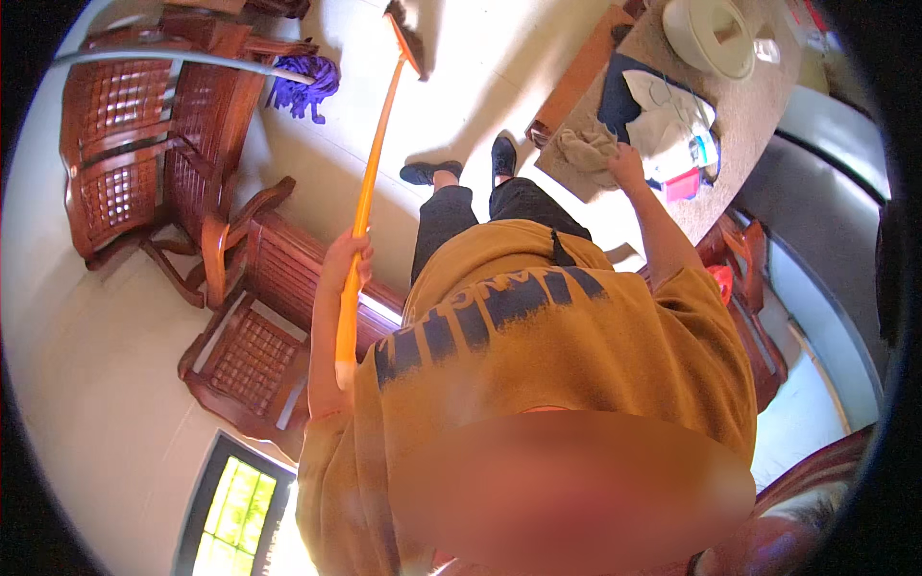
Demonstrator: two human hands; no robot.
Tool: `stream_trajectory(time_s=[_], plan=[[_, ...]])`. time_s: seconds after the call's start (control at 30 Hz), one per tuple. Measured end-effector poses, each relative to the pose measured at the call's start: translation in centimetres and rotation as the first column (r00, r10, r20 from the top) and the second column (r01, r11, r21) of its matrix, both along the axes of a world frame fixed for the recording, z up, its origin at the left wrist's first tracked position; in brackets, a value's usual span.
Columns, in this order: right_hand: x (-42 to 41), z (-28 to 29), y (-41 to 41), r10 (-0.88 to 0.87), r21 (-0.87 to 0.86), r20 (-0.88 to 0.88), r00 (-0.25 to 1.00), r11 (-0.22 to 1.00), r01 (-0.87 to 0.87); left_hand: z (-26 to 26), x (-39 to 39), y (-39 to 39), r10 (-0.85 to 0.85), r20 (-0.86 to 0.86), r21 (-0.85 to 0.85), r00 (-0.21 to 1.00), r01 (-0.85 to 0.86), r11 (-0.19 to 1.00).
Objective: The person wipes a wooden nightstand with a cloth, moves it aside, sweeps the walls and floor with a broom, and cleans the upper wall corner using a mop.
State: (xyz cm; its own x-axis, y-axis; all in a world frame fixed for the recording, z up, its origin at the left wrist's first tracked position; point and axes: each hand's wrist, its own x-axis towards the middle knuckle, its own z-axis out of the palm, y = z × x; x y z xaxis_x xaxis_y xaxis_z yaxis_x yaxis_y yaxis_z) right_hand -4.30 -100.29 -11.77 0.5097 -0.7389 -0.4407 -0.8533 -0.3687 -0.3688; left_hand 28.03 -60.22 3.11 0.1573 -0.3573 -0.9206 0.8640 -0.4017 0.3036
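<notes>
My left hand (pixel 347 259) is wrapped around the orange handle (pixel 373 162) of a push broom. Its orange head with dark bristles (pixel 410 43) rests on the pale floor ahead of my feet. On my right side, my right hand (pixel 625 165) grips a crumpled beige cloth (pixel 587 149) at the near corner of a brown-covered table (pixel 745 129). Just beyond that hand lie a dark blue item (pixel 617 97), some whitish fabric (pixel 659 108) and a pinkish-red packet (pixel 683 186).
A purple strip mop (pixel 306 83) stands at left, its pale blue handle (pixel 173 55) crossing a carved wooden chair (pixel 119 133). Another wooden seat with a woven-pattern panel (pixel 252 338) is beside my left arm. A cream tub (pixel 709 39) sits on the table's far part.
</notes>
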Motion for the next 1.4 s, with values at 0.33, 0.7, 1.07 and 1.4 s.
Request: stream_trajectory(time_s=[0.33,0.7,1.07,1.4], plan=[[11.4,-1.7,2.0,0.287,0.195,0.084,0.954,0.934,-0.298,-1.1,-2.5,13.0,-0.331,0.335,0.429,0.882,0.170,0.887],[37.5,0.8,9.6,0.588,0.289,0.074,0.806,0.761,-0.581,-7.2,-6.7,23.0,-0.199,0.268,0.425,0.943,0.069,0.903],[69.2,7.5,15.1,0.522,0.562,0.377,0.765,0.528,-0.637,-10.0,-8.5,18.4,0.465,0.065,0.304,0.883,-0.461,0.834],[98.0,10.4,20.1,0.390,0.422,0.375,0.841,0.736,-0.529,-3.7,4.7,7.7,0.883,-0.469,0.040,-0.030,-0.999,-0.013]])
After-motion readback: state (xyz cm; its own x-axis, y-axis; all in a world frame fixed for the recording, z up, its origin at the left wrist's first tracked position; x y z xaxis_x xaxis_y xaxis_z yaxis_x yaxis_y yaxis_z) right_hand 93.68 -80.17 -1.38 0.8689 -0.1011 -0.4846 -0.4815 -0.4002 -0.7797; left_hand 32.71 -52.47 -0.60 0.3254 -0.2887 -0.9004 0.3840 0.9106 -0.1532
